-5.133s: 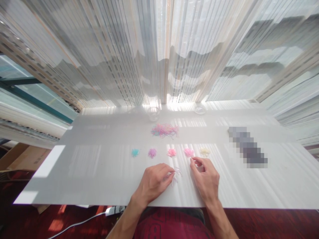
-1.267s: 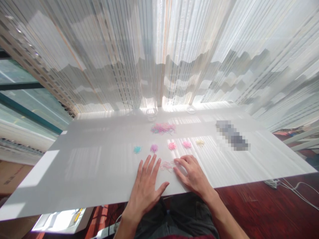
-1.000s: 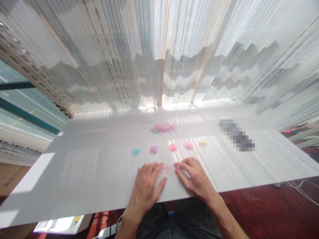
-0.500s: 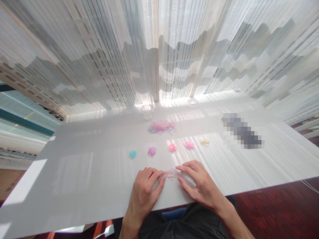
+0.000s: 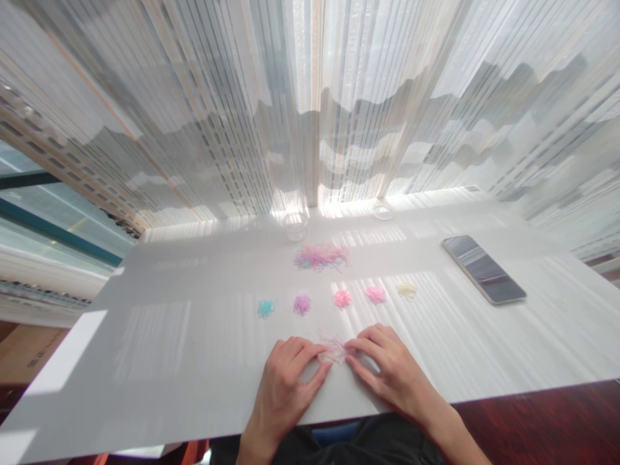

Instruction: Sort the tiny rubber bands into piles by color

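Observation:
A small tuft of pale pink and lilac rubber bands (image 5: 334,349) lies on the white table close to its front edge. My left hand (image 5: 290,381) has curled thumb and forefinger closing on its left side. From the right, the thumb and fingertips of my right hand (image 5: 387,361) pinch the other side. Beyond my hands is a row of sorted little piles: turquoise bands (image 5: 266,308), purple bands (image 5: 302,305), coral-pink bands (image 5: 342,298), pink bands (image 5: 375,295) and pale yellow bands (image 5: 406,290). Behind them sits a bigger mixed heap of bands (image 5: 321,257).
A clear round container (image 5: 295,226) stands behind the mixed heap, with a clear lid (image 5: 383,212) to its right. On the right side lies a phone (image 5: 483,269). A striped sheer curtain (image 5: 310,129) hangs along the table's far edge.
The view has shifted a little, so everything appears lower and further right. My fingers have drawn closer together around the tuft, which is bunched more tightly.

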{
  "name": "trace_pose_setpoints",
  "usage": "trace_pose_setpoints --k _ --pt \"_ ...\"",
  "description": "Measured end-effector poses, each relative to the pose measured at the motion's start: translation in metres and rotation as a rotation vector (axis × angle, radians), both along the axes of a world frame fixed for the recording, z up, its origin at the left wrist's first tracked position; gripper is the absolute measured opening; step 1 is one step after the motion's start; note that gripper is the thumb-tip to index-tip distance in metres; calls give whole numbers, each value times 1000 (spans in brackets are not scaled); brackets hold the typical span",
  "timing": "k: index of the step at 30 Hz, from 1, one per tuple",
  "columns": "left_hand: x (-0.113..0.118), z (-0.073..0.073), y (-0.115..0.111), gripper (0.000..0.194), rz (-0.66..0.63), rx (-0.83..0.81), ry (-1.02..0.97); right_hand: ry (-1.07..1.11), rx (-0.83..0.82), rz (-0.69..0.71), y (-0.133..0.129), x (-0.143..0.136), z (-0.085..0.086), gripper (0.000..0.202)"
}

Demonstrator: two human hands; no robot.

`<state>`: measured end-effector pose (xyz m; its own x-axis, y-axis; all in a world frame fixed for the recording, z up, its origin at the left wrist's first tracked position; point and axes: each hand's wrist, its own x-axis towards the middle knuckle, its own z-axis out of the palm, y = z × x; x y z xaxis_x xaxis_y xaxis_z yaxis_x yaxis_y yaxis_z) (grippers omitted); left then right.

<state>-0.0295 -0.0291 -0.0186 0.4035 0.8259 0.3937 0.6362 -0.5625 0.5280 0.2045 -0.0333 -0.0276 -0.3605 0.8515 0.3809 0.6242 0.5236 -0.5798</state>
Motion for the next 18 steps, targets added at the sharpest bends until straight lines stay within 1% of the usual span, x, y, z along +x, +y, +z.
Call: trace_pose_setpoints --k 4,9,12,15,18 --pt "1 0 -1 12 3 7 16 42 10 -7 2 -1 -3 12" --pt "4 -2 0 14 17 45 46 81 11 -7 1 2 0 12" --pt "5 -3 -1 15 10 72 54 88 21 -31 0 2 1 11" --pt "5 -3 -1 19 2 65 71 100 17 -60 -1 2 1 11" --pt "4 -4 -1 19 1 62 78 108 15 -78 -2 1 1 10"
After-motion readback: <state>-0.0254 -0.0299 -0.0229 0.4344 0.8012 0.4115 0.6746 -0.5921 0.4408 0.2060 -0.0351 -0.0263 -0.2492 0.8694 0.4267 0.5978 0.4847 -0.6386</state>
